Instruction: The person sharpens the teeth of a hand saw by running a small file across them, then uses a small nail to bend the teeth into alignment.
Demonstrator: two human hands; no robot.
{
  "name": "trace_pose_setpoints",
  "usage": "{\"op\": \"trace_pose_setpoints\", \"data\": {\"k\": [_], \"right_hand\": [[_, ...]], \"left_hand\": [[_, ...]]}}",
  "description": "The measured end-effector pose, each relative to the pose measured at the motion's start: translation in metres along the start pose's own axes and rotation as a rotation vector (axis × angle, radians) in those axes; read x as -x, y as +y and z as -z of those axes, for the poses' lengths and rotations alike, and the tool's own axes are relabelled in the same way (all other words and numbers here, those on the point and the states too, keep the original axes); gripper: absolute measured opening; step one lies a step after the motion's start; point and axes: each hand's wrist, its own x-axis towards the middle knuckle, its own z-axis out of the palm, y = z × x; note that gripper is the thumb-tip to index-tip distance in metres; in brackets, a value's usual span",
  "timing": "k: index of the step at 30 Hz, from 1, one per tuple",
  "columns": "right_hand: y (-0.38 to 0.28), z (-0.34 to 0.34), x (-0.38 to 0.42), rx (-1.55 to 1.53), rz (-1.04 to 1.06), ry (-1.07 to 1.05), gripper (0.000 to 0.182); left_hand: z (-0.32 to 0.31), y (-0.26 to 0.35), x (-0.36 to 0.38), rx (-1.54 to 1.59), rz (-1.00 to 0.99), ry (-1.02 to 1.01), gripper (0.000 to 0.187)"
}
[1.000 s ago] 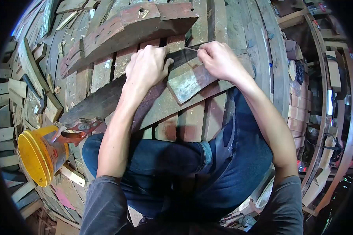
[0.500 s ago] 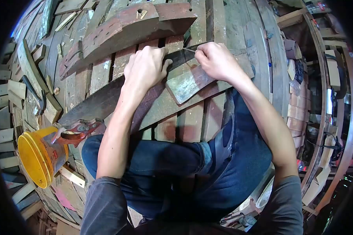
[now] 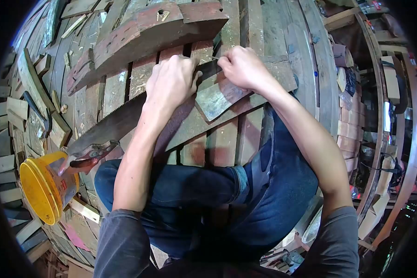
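Observation:
A long handsaw lies slantwise across wooden pieces, its toothed edge facing away from me and its reddish wooden handle at the lower left. My left hand is closed over the middle of the blade, thumb toward the right. Close to the toothed edge, my right hand pinches a thin metal file; only a short bit of it shows, and its contact with the teeth is hard to make out. Under my right hand rests a worn wooden block, on top of a wide board.
A thick, curved reddish timber lies beyond the saw. At the left stand a yellow bucket beside the saw handle and a black-handled tool near a curved wood piece. My bent legs border the board. Wooden shelving is at right.
My right hand has moved left along the blade, closer to my left hand, with the file. The saw handle looks tilted and blurred now. My left hand keeps its grip.

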Motion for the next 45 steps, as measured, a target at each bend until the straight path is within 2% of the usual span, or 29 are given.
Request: {"op": "trace_pose_setpoints", "data": {"k": [3, 5, 10, 19, 29, 32, 37, 40, 43, 45], "right_hand": [[-0.004, 0.025, 0.015, -0.111, -0.035, 0.061, 0.033], [-0.001, 0.031, 0.019, -0.106, -0.093, 0.025, 0.033], [0.004, 0.029, 0.019, -0.073, -0.025, 0.017, 0.034], [0.01, 0.024, 0.016, -0.053, 0.006, 0.022, 0.034], [0.012, 0.021, 0.015, -0.038, 0.043, 0.031, 0.034], [0.008, 0.023, 0.014, -0.03, -0.031, -0.006, 0.036], [0.004, 0.015, 0.009, -0.188, -0.151, -0.049, 0.037], [0.006, -0.003, 0.012, -0.14, -0.055, 0.08, 0.034], [0.005, -0.006, 0.009, -0.013, 0.016, 0.1, 0.035], [0.003, -0.003, 0.009, 0.026, 0.026, 0.033, 0.032]], "left_hand": [[0.003, -0.003, -0.004, 0.003, 0.061, -0.051, 0.022], [0.006, -0.001, -0.003, 0.022, 0.107, -0.118, 0.027], [0.011, 0.002, -0.007, 0.007, 0.126, -0.179, 0.028], [0.005, -0.001, -0.004, -0.002, 0.102, -0.113, 0.026], [0.006, -0.001, -0.005, 0.008, 0.115, -0.139, 0.028], [0.007, -0.001, -0.005, -0.007, 0.114, -0.14, 0.028], [0.003, -0.008, -0.007, 0.023, 0.09, -0.107, 0.027], [0.001, -0.008, -0.007, 0.039, 0.088, -0.084, 0.026], [0.005, -0.001, -0.004, -0.003, 0.076, -0.135, 0.025], [0.001, 0.006, 0.002, -0.078, 0.028, -0.061, 0.026]]}}
